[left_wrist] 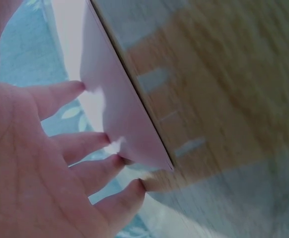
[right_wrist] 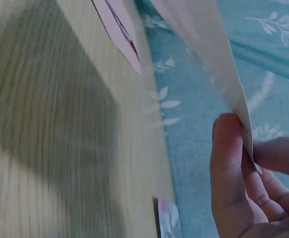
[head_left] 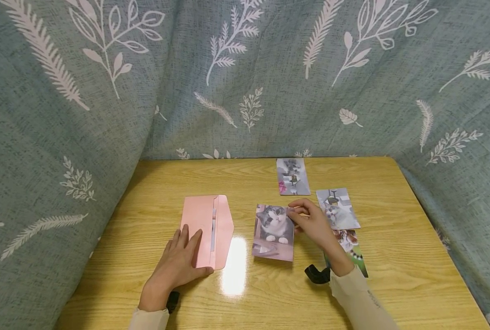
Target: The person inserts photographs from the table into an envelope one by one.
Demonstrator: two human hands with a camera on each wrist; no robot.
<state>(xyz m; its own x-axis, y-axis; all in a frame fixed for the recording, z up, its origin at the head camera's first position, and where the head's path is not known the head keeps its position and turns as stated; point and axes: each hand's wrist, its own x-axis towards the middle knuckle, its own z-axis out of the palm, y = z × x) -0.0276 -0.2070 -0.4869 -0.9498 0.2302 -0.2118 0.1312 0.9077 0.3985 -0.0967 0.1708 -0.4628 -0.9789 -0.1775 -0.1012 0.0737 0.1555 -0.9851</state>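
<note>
A pink envelope (head_left: 199,215) lies on the wooden table with its flap unfolded to the right; a pale strip shows in its slot. Fingers spread, my left hand (head_left: 179,259) rests on its lower left part, and the left wrist view shows the fingertips (left_wrist: 115,159) touching the envelope (left_wrist: 119,114). Between thumb and fingers, my right hand (head_left: 316,229) pinches the upper right corner of a cat picture card (head_left: 272,233). In the right wrist view that card (right_wrist: 209,44) is seen nearly edge-on, raised off the table, with the right hand (right_wrist: 253,188) at its corner.
At the back lies a grey cat card (head_left: 293,176). Another cat card (head_left: 339,208) is to the right, beyond my right hand. Below it a tiger card (head_left: 354,252) is partly covered by my right wrist. A patterned curtain (head_left: 269,91) borders the table (head_left: 410,252).
</note>
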